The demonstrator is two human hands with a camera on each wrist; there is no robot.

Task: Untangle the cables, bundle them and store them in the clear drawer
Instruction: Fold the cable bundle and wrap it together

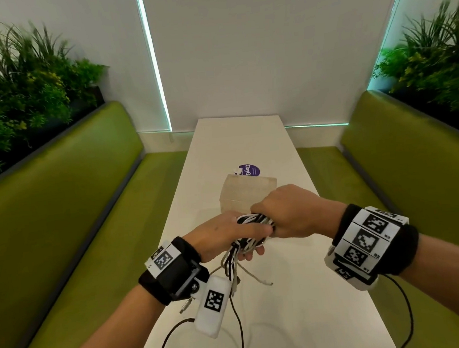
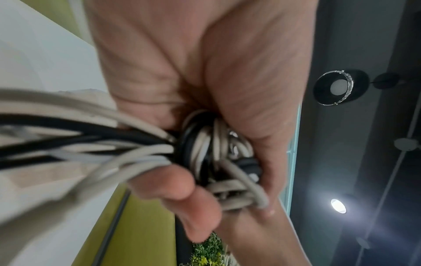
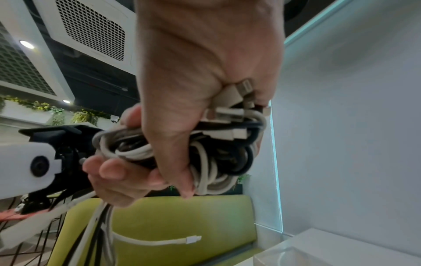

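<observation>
A tangle of white and black cables is held above the white table, between both hands. My left hand grips it from below and the left, fingers curled round the coils. My right hand closes over the top of the bundle, with several white plugs under its fingers. Loose cable ends hang down toward the table; one white plug dangles free. The clear drawer box stands just behind the hands, its corner low right in the right wrist view.
A purple round sticker lies on the table beyond the box. Green benches run along both sides, with plants behind them. Black sensor leads trail from my wrists over the table's near edge.
</observation>
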